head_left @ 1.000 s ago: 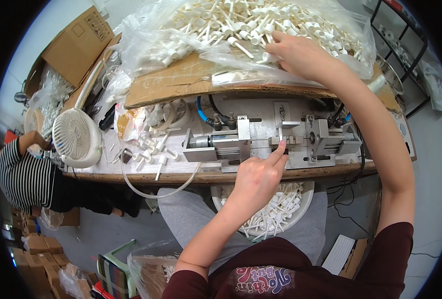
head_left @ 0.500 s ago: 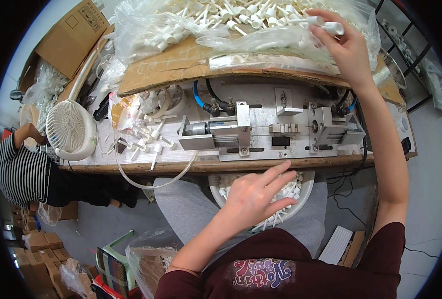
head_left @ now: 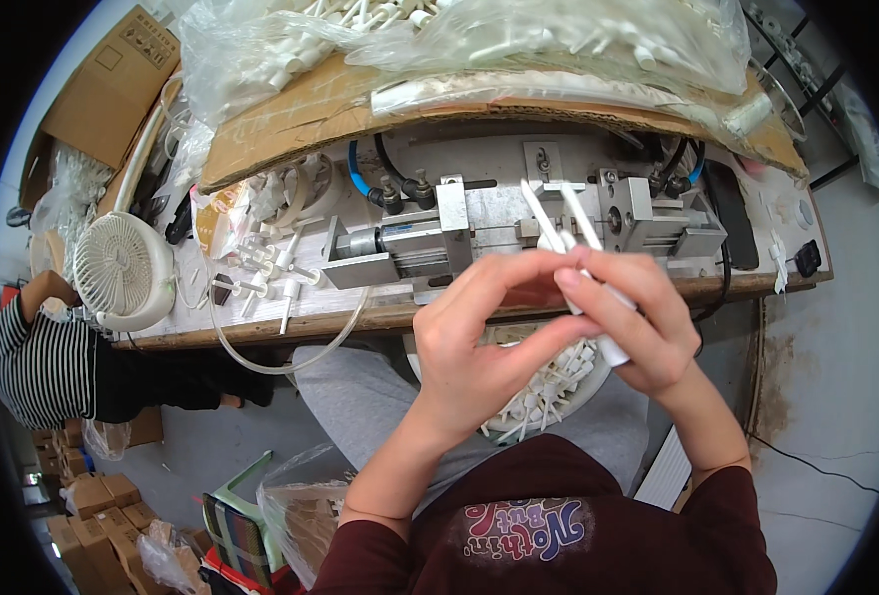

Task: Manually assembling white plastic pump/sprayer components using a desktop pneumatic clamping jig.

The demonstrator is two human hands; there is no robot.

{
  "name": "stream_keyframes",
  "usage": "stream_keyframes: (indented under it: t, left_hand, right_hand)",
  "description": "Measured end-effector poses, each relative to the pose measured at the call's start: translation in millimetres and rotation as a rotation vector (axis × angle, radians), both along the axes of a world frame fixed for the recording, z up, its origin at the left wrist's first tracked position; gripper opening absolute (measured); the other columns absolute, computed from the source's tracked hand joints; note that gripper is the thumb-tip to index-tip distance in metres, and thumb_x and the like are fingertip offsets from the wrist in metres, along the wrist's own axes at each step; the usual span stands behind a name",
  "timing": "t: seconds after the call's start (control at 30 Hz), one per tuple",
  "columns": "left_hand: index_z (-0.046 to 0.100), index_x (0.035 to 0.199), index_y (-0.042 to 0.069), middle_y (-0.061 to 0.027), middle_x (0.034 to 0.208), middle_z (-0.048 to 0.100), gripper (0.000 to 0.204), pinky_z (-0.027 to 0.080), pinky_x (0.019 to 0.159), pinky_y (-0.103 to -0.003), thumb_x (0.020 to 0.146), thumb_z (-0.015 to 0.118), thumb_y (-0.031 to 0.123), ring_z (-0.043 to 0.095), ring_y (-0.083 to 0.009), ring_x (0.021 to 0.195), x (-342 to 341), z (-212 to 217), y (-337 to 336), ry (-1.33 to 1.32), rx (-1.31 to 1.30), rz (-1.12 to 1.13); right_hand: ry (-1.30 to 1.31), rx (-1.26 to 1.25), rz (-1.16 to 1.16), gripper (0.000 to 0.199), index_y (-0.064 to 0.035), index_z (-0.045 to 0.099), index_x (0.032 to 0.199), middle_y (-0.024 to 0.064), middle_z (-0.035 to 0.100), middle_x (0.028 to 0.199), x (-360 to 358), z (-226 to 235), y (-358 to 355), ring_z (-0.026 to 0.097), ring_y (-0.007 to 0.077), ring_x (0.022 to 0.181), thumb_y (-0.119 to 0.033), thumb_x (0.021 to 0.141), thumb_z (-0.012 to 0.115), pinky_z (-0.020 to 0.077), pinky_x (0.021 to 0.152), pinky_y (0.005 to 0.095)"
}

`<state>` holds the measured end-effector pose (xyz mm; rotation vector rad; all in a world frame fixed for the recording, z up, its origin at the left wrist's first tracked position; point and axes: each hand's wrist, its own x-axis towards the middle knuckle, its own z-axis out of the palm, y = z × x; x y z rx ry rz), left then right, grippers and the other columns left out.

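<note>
My two hands meet in front of the bench machine, above my lap. In my right hand (head_left: 648,322) are white plastic caps with long thin stems (head_left: 580,216), gripped between thumb and fingers; two stems point up and away. My left hand (head_left: 484,342) has its fingertips closed against the same pieces, thumb below and forefinger above. The cap ends are partly hidden by my fingers. Just beyond the stems lies the metal clamping fixture (head_left: 430,248), its middle block partly covered by them. Below my hands, a white tub (head_left: 598,392) in my lap holds many similar white pieces.
A cardboard sheet (head_left: 291,134) bears a clear plastic bag of white pieces (head_left: 559,40) above the machine. Loose capped stems (head_left: 286,288) and a white fan (head_left: 127,268) stand left. A phone (head_left: 729,213) lies right. A person in stripes (head_left: 48,347) is far left.
My right hand has come down from the bag at the back right with the white pieces. My left hand has risen from above the tub to meet it.
</note>
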<state>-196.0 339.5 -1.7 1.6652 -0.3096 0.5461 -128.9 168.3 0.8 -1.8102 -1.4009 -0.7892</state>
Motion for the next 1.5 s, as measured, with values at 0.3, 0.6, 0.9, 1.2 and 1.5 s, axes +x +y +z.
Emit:
stream_keyframes:
  t: [0.3, 0.6, 0.9, 1.2, 1.5]
  left_hand:
    - [0.074, 0.103, 0.000, -0.0089, 0.108, 0.072, 0.034, 0.055, 0.068, -0.030, 0.070, 0.082, 0.002, 0.068, -0.0190, 0.080, 1, -23, 2, -0.160, 0.679, 0.287]
    - [0.075, 0.099, 0.007, -0.0032, 0.114, 0.074, 0.026, 0.050, 0.059, -0.029, 0.074, 0.080, 0.011, 0.065, -0.0196, 0.064, 20, -29, -3, -0.053, 0.910, 0.291]
    - [0.073, 0.110, 0.005, -0.0084, 0.115, 0.072, 0.031, 0.054, 0.064, -0.027, 0.080, 0.077, 0.006, 0.069, -0.0158, 0.072, 13, -19, -4, 0.158, 0.537, 0.092]
    - [0.069, 0.117, -0.005, -0.0146, 0.106, 0.067, 0.039, 0.061, 0.086, -0.030, 0.079, 0.077, -0.007, 0.070, -0.0211, 0.095, -9, -10, -3, 0.511, -0.384, -0.410]
    - [0.075, 0.102, 0.004, -0.0075, 0.112, 0.073, 0.028, 0.055, 0.068, -0.029, 0.075, 0.082, 0.007, 0.071, -0.0198, 0.081, 7, -37, -12, -0.040, 0.755, 0.320]
  right_hand:
    - [0.339, 0.202, -0.293, 0.026, -0.0016, 0.074, 0.102, 0.0146, 0.070, 0.108, -19, -21, -25, 0.069, 0.0266, 0.091, 0.006, 0.078, 0.076, 0.0556, 0.076, 0.0327]
    - [0.677, 0.445, -0.241, 0.017, 0.0055, 0.069, 0.103, 0.0191, 0.064, 0.114, -25, -24, -35, 0.070, 0.0207, 0.087, 0.012, 0.087, 0.067, 0.0637, 0.071, 0.0289]
    - [1.088, 0.698, -0.023, 0.013, 0.0075, 0.068, 0.103, 0.0220, 0.062, 0.116, -25, -21, -42, 0.070, 0.0217, 0.084, 0.006, 0.091, 0.063, 0.0618, 0.067, 0.0290]
    - [0.921, 0.571, -0.100, 0.015, 0.0066, 0.069, 0.102, 0.0203, 0.064, 0.114, -26, -27, -35, 0.071, 0.0203, 0.082, 0.008, 0.088, 0.065, 0.0610, 0.067, 0.0279]
    - [0.600, 0.431, -0.415, 0.019, 0.0036, 0.071, 0.102, 0.0169, 0.067, 0.111, -31, -30, -38, 0.068, 0.0187, 0.083, 0.009, 0.084, 0.071, 0.0586, 0.069, 0.0266]
